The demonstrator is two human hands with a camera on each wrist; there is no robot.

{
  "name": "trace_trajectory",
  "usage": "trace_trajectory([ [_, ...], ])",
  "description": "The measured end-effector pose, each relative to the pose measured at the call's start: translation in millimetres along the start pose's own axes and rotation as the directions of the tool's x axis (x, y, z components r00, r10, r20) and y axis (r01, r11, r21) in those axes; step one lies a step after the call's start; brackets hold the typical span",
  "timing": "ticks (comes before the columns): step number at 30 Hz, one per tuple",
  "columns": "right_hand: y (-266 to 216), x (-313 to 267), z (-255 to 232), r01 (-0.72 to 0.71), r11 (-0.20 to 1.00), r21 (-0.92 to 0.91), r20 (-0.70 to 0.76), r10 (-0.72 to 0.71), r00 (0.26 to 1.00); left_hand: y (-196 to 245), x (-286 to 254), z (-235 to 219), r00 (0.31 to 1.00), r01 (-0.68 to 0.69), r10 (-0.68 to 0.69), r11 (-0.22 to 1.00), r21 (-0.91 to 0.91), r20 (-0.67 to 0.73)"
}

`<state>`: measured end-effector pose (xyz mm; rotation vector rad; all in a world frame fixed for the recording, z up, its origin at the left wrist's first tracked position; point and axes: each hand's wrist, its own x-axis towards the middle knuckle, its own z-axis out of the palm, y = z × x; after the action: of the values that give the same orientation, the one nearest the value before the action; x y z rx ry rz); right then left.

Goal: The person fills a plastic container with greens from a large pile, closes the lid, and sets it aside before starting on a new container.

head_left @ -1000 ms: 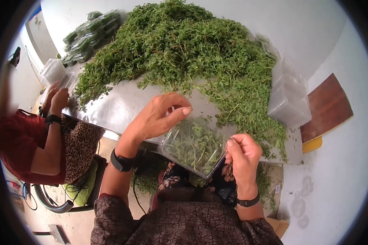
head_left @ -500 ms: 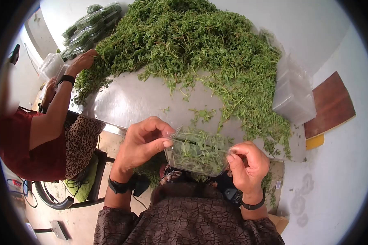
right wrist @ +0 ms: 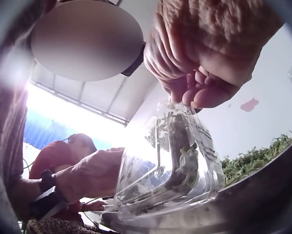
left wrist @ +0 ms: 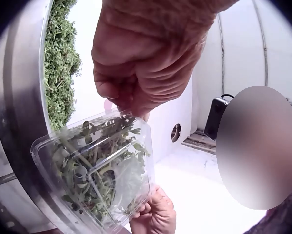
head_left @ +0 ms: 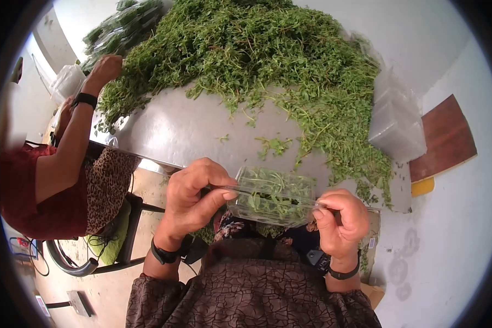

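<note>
Between my two hands hangs a clear plastic clamshell box [head_left: 276, 199] with leafy green sprigs inside, above my lap at the table's front edge. My left hand [head_left: 197, 194] pinches its left rim between thumb and fingers. At the opposite end, my right hand [head_left: 341, 221] pinches the right rim the same way. The left wrist view shows the box [left wrist: 99, 170] tilted, its ribbed clear wall facing the camera and stems pressed behind it. In the right wrist view, fingers of my right hand [right wrist: 204, 58] close on the box's upper edge.
A big heap of green sprigs [head_left: 257, 60] covers the back of the metal table [head_left: 186, 128]. Stacked empty clear boxes [head_left: 396, 123] stand at the right; filled boxes [head_left: 120, 33] are piled back left. Another person [head_left: 60, 169] sits at the left, one hand at the heap.
My left hand has come down and taken the box's left rim. The box has tipped from lying broadside to showing its edge. The other person's hand has reached to the heap.
</note>
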<state>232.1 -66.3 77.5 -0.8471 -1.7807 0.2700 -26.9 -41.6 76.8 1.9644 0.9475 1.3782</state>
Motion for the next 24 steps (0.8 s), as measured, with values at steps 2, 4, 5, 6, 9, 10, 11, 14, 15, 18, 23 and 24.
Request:
trace_trajectory([
  [2, 0, 0, -1, 0.006, 1.000, -0.009, -0.010, -0.006, 1.000, -1, 1, 1, 0.995, -0.098, 0.098, 0.994, 0.045, 0.002],
  [4, -3, 2, -4, 0.023, 0.999, -0.036, -0.005, -0.023, 1.000, 0, 4, 1, 0.991, -0.132, 0.133, 0.989, 0.064, -0.002],
  [5, -3, 2, -4, 0.024, 0.999, -0.036, -0.004, -0.025, 1.000, 0, 5, 1, 0.986, -0.168, 0.168, 0.982, 0.083, -0.001],
  [6, -2, 2, -4, 0.033, 0.999, -0.042, -0.010, -0.033, 0.999, 1, 5, 2, 0.986, -0.168, 0.169, 0.982, 0.083, -0.002],
  [9, -2, 3, -6, 0.059, 0.995, -0.074, -0.018, -0.061, 0.998, 3, 7, 2, 0.997, -0.077, 0.077, 0.995, 0.060, 0.002],
  [10, -3, 3, -6, 0.072, 0.993, -0.098, -0.019, -0.074, 0.997, 3, 7, 1, 0.998, -0.061, 0.061, 0.997, 0.043, 0.007],
  [11, -3, 4, -7, 0.071, 0.993, -0.099, -0.019, -0.074, 0.997, 1, 7, 1, 0.999, -0.044, 0.044, 0.999, 0.017, 0.007],
  [14, -4, 4, -6, 0.062, 0.990, -0.129, -0.013, -0.064, 0.998, 3, 3, -1, 0.992, 0.124, -0.123, 0.991, -0.042, 0.031],
  [15, -4, 4, -5, 0.070, 0.990, -0.121, -0.017, -0.073, 0.997, 2, 4, 2, 0.994, 0.104, -0.105, 0.993, -0.059, -0.021],
  [18, -3, 6, -6, 0.090, 0.986, -0.140, -0.012, -0.093, 0.996, 2, 1, 0, 0.989, 0.149, -0.147, 0.984, -0.095, 0.029],
  [23, -5, 8, -10, 0.087, 0.984, -0.153, 0.022, -0.084, 0.996, 1, 2, 1, 0.993, 0.112, -0.110, 0.991, -0.068, 0.030],
  [24, -5, 8, -11, 0.080, 0.986, -0.147, 0.033, -0.076, 0.997, 0, 4, 2, 0.999, 0.044, -0.044, 0.999, -0.009, 0.009],
])
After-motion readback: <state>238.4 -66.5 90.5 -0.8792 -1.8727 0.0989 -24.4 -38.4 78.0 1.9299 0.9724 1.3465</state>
